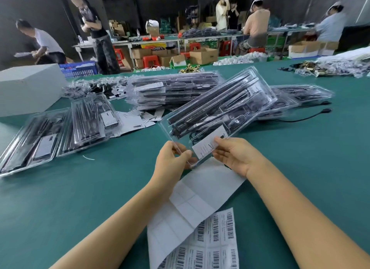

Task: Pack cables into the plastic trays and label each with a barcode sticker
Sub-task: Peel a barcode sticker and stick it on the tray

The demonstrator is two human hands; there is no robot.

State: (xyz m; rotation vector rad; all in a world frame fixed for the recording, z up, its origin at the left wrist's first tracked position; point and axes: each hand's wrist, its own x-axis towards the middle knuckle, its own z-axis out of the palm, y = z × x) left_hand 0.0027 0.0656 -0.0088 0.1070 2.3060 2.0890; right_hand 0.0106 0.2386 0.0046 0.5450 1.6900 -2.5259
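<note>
A: Nearest you, what lies on the desk [60, 198]?

B: The barcode sticker sheet [215, 240], between your forearms; its near part carries printed labels, and the part toward your hands looks already peeled bare.

A: And your hands?

B: Your left hand [170, 160] pinches the near corner of the clear plastic tray [218, 112], thumb and fingers curled on the rim. Your right hand [232, 154] has its fingers curled at the tray's near end, thumb on the white label [210, 143] that lies there. Whether that label is fully stuck down, you cannot tell from here.

A: How does the tray lie?

B: Lifted at the near end, its long axis running away from you and up to the right, black cables inside. Both hands sit at the same short end, the left a shade nearer the corner, so any pressing or setting down turns on that near end.

A: Beyond it?

B: Filled trays to the left [40, 140], a stack of packed trays [172, 92] behind, loose paper cards [136, 120] between them, a grey box [28, 88] far left, and other people working at far benches
</note>
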